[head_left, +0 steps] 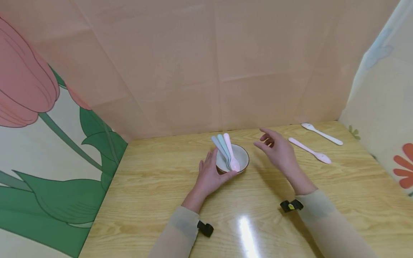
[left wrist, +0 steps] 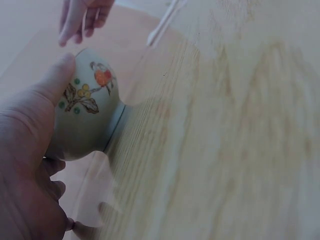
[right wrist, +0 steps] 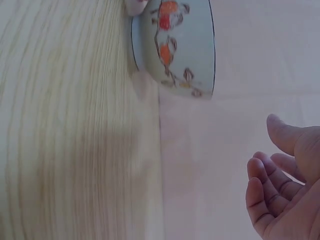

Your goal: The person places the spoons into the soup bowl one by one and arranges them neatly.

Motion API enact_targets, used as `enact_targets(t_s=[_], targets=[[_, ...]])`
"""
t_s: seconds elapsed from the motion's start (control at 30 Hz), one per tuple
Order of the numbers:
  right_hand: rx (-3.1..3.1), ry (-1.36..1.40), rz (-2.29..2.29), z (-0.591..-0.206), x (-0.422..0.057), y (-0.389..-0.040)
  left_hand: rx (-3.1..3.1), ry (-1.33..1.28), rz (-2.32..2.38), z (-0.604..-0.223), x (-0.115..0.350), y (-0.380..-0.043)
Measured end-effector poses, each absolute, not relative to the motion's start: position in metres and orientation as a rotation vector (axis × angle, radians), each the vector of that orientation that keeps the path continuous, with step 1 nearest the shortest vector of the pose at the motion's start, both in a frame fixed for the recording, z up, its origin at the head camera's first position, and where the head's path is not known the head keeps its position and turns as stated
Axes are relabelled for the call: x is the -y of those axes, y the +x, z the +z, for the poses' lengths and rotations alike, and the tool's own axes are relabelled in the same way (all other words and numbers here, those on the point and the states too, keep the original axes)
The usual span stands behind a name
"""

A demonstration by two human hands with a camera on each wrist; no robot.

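Observation:
A small white bowl (head_left: pixel 242 157) with a dark rim stands on the table, its side painted with fruit and leaves. Three spoons lean in it: a lavender spoon (head_left: pixel 218 144), a mint spoon (head_left: pixel 222 140) and a pink spoon (head_left: pixel 228 144). My left hand (head_left: pixel 209 177) holds the bowl from the near left side, thumb along the near rim and fingers round the left wall. Right of the bowl, my right hand (head_left: pixel 279 150) hovers above the table with loosely bent fingers and nothing in them. The right wrist view shows this hand (right wrist: pixel 285 185) apart from the bowl (right wrist: pixel 192 45).
On the right of the wooden table (head_left: pixel 145 200) lie another pink spoon (head_left: pixel 309 149) and a white spoon (head_left: pixel 322 134). A plain pinkish sheet (head_left: pixel 174 71) hangs behind the table's back edge. Flower-printed panels (head_left: pixel 96 193) flank it on both sides.

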State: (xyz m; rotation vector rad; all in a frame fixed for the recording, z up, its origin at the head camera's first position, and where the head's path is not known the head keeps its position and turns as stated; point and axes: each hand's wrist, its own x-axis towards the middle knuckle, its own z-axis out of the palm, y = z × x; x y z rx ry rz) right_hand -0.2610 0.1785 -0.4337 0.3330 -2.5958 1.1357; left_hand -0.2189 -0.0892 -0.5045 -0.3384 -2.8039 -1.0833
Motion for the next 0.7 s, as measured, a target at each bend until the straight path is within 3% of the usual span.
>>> enact_targets(t_s=[0.7], targets=[[2.637, 0.15, 1.08, -0.43, -0.247, -0.265, 2.81, -0.33, -1.105, -0.503, 0.09, -0.218]])
